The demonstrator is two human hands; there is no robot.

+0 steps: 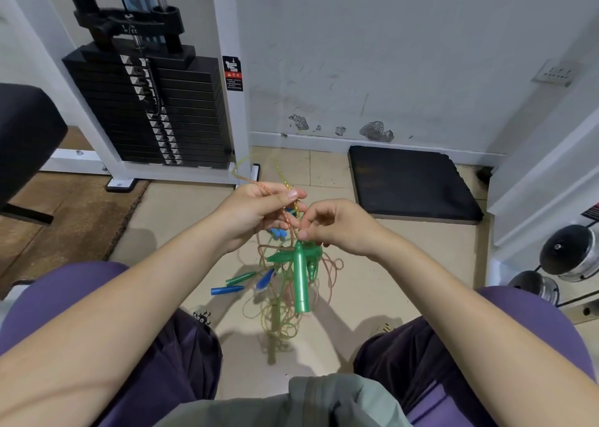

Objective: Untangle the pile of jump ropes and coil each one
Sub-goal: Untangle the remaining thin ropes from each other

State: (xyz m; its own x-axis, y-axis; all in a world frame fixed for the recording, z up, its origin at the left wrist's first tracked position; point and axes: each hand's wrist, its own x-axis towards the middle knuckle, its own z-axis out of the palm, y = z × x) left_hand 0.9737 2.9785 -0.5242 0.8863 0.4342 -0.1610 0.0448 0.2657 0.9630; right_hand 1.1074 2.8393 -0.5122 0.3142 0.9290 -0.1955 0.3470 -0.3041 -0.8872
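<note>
A tangled bunch of jump ropes (285, 284) hangs in the air between my knees, with thin orange, yellow and green cords. My left hand (256, 211) is closed on an orange cord and a yellow cord (281, 172) that loop up above it. My right hand (337, 229) pinches the cords at the top of the knot, just above a long green handle (300, 284) that hangs straight down. Blue handles (227, 290) and a smaller green handle (240, 278) stick out to the left of the tangle. The lowest loops reach the tiled floor (356, 300).
A black weight stack (155, 109) in a white frame stands at the back left, a black padded seat (22, 141) at the far left. A black floor mat (411, 183) lies by the wall. Chrome dumbbells (570, 255) sit at the right. A brown mat (64, 216) covers the floor at left.
</note>
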